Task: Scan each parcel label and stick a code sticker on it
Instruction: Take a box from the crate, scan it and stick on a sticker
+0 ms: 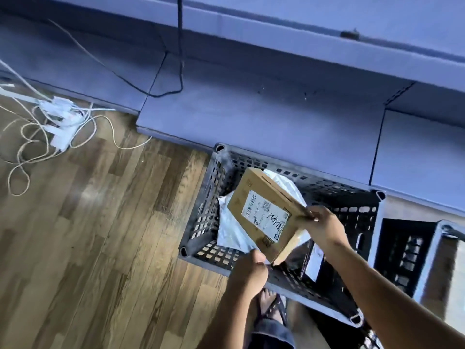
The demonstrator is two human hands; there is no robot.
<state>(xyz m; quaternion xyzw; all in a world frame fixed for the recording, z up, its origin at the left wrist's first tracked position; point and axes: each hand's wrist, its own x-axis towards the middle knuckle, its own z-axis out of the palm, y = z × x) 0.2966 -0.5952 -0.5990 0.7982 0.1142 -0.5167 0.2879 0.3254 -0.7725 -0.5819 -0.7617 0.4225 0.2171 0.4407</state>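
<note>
Far left: a tangle of white cables (57,122) and plug blocks lies on the wooden floor (100,235). A black cable (180,46) hangs down in front of the blue-tinted shelving unit (251,117).

Centre: a dark perforated plastic crate (206,197) stands on the floor against the base of the shelving. Pale poly mailers (231,230) lie inside it. A cardboard parcel (251,185) is held tilted above the crate, over the mailers. Its white shipping label (266,214) faces up and bears barcodes and a handwritten mark.

The left hand (249,270), fingers curled, grasps the parcel's near lower corner. The right hand (324,227) pinches the parcel's right corner.

Below the hands, a sandalled foot (271,306) rests on the floor, just beside the crate.

Right: a second crate (402,248) stands just beside the first.
</note>
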